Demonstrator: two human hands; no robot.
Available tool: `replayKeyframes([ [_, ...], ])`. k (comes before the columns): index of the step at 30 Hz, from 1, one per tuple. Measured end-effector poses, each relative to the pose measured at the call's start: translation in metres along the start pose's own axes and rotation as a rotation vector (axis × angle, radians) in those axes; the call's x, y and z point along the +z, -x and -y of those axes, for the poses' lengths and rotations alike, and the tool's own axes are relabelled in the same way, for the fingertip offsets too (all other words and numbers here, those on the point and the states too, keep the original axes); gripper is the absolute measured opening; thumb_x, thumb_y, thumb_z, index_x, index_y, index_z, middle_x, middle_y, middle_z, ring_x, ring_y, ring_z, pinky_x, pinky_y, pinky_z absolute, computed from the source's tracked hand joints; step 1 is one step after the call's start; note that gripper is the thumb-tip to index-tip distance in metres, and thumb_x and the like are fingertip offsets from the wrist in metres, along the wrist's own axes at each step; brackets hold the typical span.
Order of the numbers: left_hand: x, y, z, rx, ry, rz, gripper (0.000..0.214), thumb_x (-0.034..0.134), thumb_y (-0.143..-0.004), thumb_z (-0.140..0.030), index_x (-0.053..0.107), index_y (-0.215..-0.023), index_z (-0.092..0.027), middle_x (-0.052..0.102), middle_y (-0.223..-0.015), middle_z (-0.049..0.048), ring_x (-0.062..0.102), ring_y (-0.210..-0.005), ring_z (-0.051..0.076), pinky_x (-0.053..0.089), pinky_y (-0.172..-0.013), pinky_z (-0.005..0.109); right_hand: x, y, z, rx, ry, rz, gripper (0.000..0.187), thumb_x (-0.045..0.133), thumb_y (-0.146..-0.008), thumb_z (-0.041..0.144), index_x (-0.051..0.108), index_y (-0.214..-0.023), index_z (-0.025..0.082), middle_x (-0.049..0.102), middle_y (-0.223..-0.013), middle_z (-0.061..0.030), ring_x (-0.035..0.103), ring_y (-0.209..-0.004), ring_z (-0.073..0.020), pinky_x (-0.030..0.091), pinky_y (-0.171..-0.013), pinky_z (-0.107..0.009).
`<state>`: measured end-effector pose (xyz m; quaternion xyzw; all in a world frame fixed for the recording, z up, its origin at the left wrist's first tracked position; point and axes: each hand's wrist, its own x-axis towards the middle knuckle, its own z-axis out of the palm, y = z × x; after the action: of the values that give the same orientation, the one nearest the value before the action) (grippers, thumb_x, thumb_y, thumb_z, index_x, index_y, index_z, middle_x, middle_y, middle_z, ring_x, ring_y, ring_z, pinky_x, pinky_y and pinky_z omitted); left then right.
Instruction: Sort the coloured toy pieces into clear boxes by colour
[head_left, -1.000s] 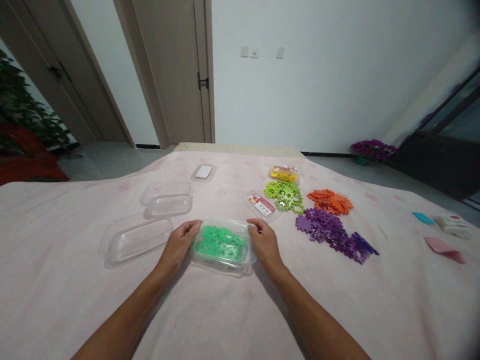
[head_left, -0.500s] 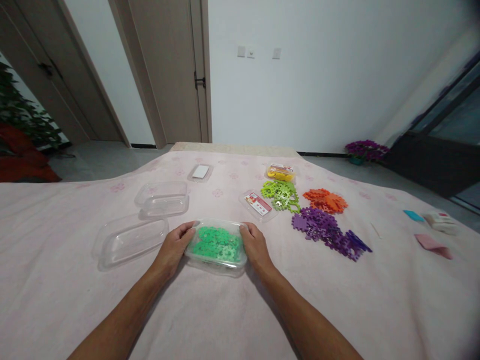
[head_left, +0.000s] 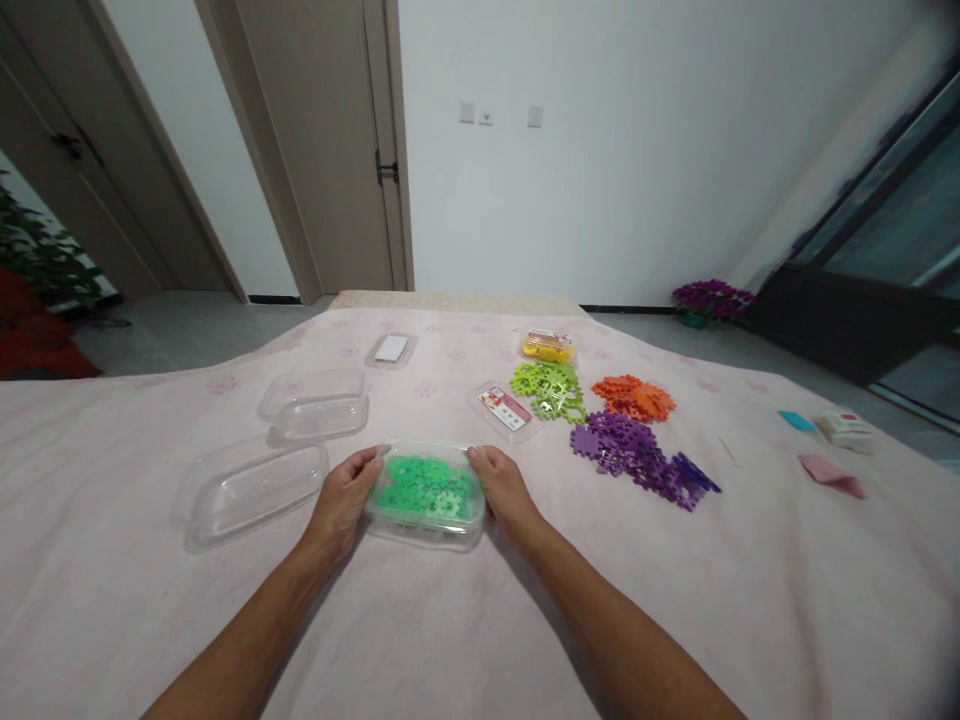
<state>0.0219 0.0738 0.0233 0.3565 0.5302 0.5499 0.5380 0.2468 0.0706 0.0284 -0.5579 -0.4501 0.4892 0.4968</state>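
Note:
A clear plastic box (head_left: 426, 532) full of green gear-shaped pieces (head_left: 424, 487) is between my hands, near the front middle of the bed-like cloth surface. My left hand (head_left: 343, 500) grips its left end, thumb on the upper rim. At the right end my right hand (head_left: 510, 492) holds it the same way. A clear lid seems to lie over the green pieces. The fingers under the box are hidden. Just beyond it lies a clear lid with a red and white label (head_left: 504, 408).
Two clear containers (head_left: 255, 495) (head_left: 319, 405) and a lid with a white card (head_left: 391, 348) lie left. To the right are lime (head_left: 551, 388), orange (head_left: 634, 398) and purple pieces (head_left: 637, 455). Behind stands a box of yellow pieces (head_left: 547, 348). A pink cloth (head_left: 831, 475) lies far right.
The whole view has shifted slightly, so things appear a little further left. Both hands keep their hold on the box of green pieces, with no clear change on the cloth.

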Motion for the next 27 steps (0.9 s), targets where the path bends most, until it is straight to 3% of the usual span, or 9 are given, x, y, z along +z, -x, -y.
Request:
replayKeyframes([
  [3, 0.000, 0.002, 0.000, -0.013, 0.025, -0.008, 0.066, 0.085, -0.060, -0.050, 0.071, -0.112, -0.012, 0.076, -0.093, 0.0092, 0.068, -0.075, 0.018, 0.052, -0.067, 0.028, 0.000, 0.010, 0.004, 0.087, -0.104, 0.044, 0.041, 0.055, -0.084, 0.061, 0.059, -0.086, 0.020, 0.045, -0.052, 0.0077, 0.038, -0.040, -0.0109, 0.028, -0.036, -0.021],
  [8, 0.005, 0.005, -0.003, -0.012, 0.054, -0.011, 0.059, 0.085, -0.060, -0.049, 0.073, -0.106, -0.014, 0.076, -0.092, 0.0071, 0.068, -0.078, 0.017, 0.053, -0.071, 0.027, 0.006, 0.010, 0.003, -0.075, -0.087, -0.089, 0.023, 0.057, -0.082, 0.040, 0.063, -0.079, 0.018, 0.062, -0.071, -0.0008, 0.058, -0.068, -0.0164, 0.047, -0.058, -0.025],
  [13, 0.013, -0.004, -0.019, -0.022, 0.118, 0.018, 0.058, 0.081, -0.066, -0.052, 0.072, -0.112, -0.018, 0.069, -0.083, 0.0018, 0.062, -0.065, 0.012, 0.051, -0.059, 0.022, 0.007, -0.018, 0.010, -0.131, -0.141, -0.086, 0.020, 0.056, -0.077, 0.036, 0.063, -0.077, 0.018, 0.062, -0.071, -0.0008, 0.056, -0.067, -0.0166, 0.046, -0.059, -0.025],
  [17, 0.020, -0.017, -0.024, 0.044, 0.213, -0.015, 0.063, 0.072, -0.074, -0.059, 0.065, -0.123, -0.020, 0.061, -0.085, -0.0007, 0.051, -0.056, 0.005, 0.043, -0.047, 0.017, -0.008, -0.074, 0.026, -0.225, -0.100, -0.103, 0.022, 0.055, -0.075, 0.039, 0.058, -0.071, 0.018, 0.056, -0.064, 0.0026, 0.049, -0.058, -0.0128, 0.041, -0.052, -0.022],
  [20, 0.025, -0.020, -0.010, 0.038, 0.178, -0.062, 0.069, 0.074, -0.071, -0.056, 0.060, -0.127, -0.018, 0.062, -0.094, 0.0028, 0.053, -0.059, 0.007, 0.043, -0.046, 0.019, -0.024, -0.133, 0.041, -0.231, 0.019, -0.224, 0.028, 0.052, -0.078, 0.044, 0.058, -0.072, 0.017, 0.050, -0.058, 0.0048, 0.044, -0.051, -0.0116, 0.035, -0.045, -0.022],
  [22, 0.027, -0.020, 0.004, 0.052, 0.084, -0.057, 0.074, 0.075, -0.070, -0.054, 0.057, -0.129, -0.016, 0.060, -0.086, 0.0011, 0.050, -0.054, 0.008, 0.040, -0.043, 0.020, -0.033, -0.173, 0.050, -0.238, 0.051, -0.258, 0.029, 0.049, -0.082, 0.043, 0.059, -0.076, 0.017, 0.050, -0.057, 0.0053, 0.043, -0.049, -0.0112, 0.033, -0.043, -0.021],
  [25, 0.027, -0.021, 0.019, 0.091, -0.020, -0.033, 0.073, 0.073, -0.071, -0.052, 0.055, -0.132, -0.016, 0.059, -0.084, 0.0001, 0.049, -0.051, 0.008, 0.041, -0.044, 0.023, -0.039, -0.230, 0.060, -0.230, 0.129, -0.283, 0.028, 0.049, -0.089, 0.037, 0.062, -0.080, 0.013, 0.056, -0.064, 0.0023, 0.048, -0.054, -0.0120, 0.037, -0.045, -0.021],
  [27, 0.026, -0.024, 0.025, 0.109, -0.047, -0.034, 0.070, 0.072, -0.070, -0.050, 0.056, -0.129, -0.016, 0.061, -0.094, 0.0033, 0.051, -0.052, 0.008, 0.043, -0.046, 0.025, -0.039, -0.262, 0.061, -0.205, 0.185, -0.268, 0.028, 0.050, -0.095, 0.034, 0.065, -0.091, 0.010, 0.064, -0.080, -0.0027, 0.058, -0.065, -0.0147, 0.048, -0.055, -0.025],
])
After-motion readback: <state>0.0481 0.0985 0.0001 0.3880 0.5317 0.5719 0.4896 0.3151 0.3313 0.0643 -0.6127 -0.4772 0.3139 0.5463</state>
